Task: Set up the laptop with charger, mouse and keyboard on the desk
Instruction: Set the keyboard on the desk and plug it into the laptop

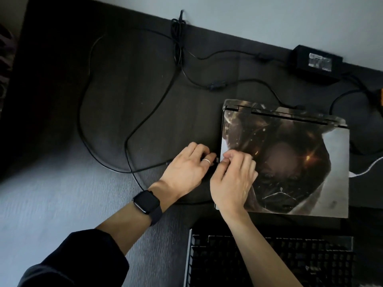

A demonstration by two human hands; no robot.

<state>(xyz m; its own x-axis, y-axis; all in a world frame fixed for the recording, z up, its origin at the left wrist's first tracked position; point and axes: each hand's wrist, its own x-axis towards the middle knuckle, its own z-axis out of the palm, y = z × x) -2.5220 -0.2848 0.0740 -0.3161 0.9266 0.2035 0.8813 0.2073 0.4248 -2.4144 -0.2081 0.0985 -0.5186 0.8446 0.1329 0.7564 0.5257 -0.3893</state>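
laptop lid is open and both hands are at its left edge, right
Not quite. The head view shows the laptop with its lid closed, not open. The left hand and the right hand are indeed at its left edge.

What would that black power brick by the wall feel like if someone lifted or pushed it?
The power brick looks like a solid, boxy block, so probably rigid and heavy for its size. Flat on the desk, it should slide, not roll. Its cables at both ends would likely trail and tug.
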